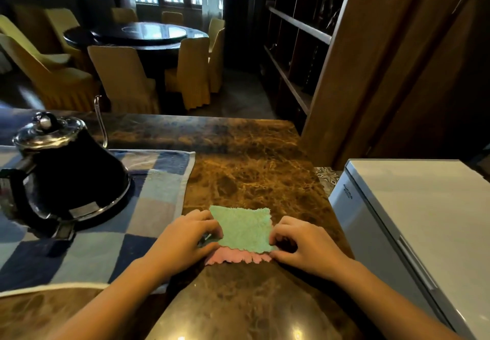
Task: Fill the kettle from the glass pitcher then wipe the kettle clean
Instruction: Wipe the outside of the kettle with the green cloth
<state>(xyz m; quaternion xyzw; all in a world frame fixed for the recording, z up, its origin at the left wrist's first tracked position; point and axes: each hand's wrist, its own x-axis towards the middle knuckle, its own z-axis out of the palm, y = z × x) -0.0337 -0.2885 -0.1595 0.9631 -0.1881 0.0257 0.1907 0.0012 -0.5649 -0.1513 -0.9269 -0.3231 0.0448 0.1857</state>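
Note:
A black gooseneck kettle (71, 175) with a glass lid stands on its base at the left, on a blue checked towel (148, 207). A small cloth (244, 227), green on top and pink underneath, lies folded on the brown marble counter (252, 170) in front of me. My left hand (185, 239) pinches the cloth's left edge. My right hand (302, 244) pinches its right edge. No glass pitcher is in view.
A white chest appliance (413, 220) stands beside the counter at the right. A wooden partition (371, 74) and dark shelves rise behind it. Beyond the counter are a round dining table (148, 33) and several yellow-covered chairs.

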